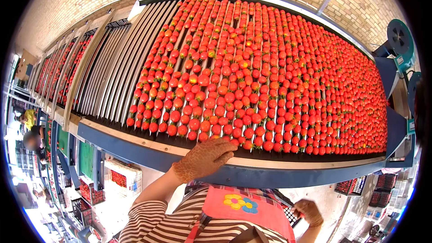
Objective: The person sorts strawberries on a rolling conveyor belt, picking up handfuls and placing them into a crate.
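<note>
Rows of small red tomatoes (236,81), some with green stems and a few orange, lie on the metal rollers (116,71) of a sorting conveyor. My left hand (206,158), in a brown patterned glove, reaches over the conveyor's near wooden edge (287,162); its fingertips are at the nearest tomatoes, and whether they grip one cannot be told. My right hand (307,211), in a similar glove, is low at the right, beside the pink apron and off the conveyor. Its fingers are curled around something small and red, probably a tomato, partly hidden and blurred.
A blue metal rail (135,145) runs along the conveyor's near side. Crates of tomatoes (118,179) stand on the floor at lower left, and more crates (351,185) at lower right. Green motor housings (401,45) are at the right end. People (33,138) work at far left.
</note>
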`<action>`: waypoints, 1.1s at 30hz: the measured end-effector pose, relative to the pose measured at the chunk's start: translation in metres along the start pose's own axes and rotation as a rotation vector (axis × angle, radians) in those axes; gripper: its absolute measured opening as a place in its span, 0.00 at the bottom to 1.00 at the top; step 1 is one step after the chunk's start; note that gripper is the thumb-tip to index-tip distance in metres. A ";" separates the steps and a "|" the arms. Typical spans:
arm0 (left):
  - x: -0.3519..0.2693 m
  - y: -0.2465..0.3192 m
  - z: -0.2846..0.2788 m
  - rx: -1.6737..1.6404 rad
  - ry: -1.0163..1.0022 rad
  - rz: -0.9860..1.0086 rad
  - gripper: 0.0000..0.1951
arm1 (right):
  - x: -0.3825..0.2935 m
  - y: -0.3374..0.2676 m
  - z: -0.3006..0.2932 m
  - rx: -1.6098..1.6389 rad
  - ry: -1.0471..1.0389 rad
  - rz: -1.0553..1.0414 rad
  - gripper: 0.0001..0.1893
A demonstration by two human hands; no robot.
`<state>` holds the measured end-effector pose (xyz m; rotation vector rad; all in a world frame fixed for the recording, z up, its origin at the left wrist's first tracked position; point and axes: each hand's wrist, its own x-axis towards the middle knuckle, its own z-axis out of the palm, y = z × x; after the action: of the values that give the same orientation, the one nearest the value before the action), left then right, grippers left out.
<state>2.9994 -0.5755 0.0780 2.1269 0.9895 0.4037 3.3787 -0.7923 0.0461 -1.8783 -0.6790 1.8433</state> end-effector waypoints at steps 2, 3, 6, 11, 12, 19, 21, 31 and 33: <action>-0.008 0.001 0.001 -0.010 0.018 -0.053 0.13 | 0.001 0.060 0.000 0.000 0.110 0.187 0.16; -0.007 0.002 0.001 -0.005 0.013 -0.033 0.13 | 0.007 0.102 -0.004 0.004 0.158 0.203 0.16; -0.007 0.005 -0.001 0.000 0.025 -0.007 0.12 | 0.026 0.173 0.008 -0.349 0.484 0.154 0.24; -0.020 -0.015 -0.027 0.360 0.195 0.034 0.10 | 0.028 0.171 -0.036 -0.317 0.351 0.118 0.26; -0.028 -0.023 -0.038 0.427 0.269 -0.055 0.09 | 0.013 0.108 -0.022 0.016 0.266 0.190 0.24; -0.027 -0.029 -0.045 0.515 0.253 -0.521 0.16 | 0.030 -0.113 0.021 -0.254 0.326 -0.545 0.13; -0.001 -0.001 -0.042 0.422 0.241 -0.541 0.17 | 0.054 -0.142 0.039 -0.704 0.465 -0.757 0.10; 0.115 -0.021 -0.040 0.523 0.193 -0.060 0.14 | 0.102 -0.180 0.063 -1.007 0.175 -1.098 0.11; 0.151 -0.024 -0.045 0.569 0.163 -0.132 0.12 | 0.100 -0.195 0.060 -1.034 0.143 -1.078 0.12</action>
<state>3.0611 -0.4285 0.0868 2.5349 1.4653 0.2497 3.3093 -0.5792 0.0831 -1.4617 -2.2854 0.6322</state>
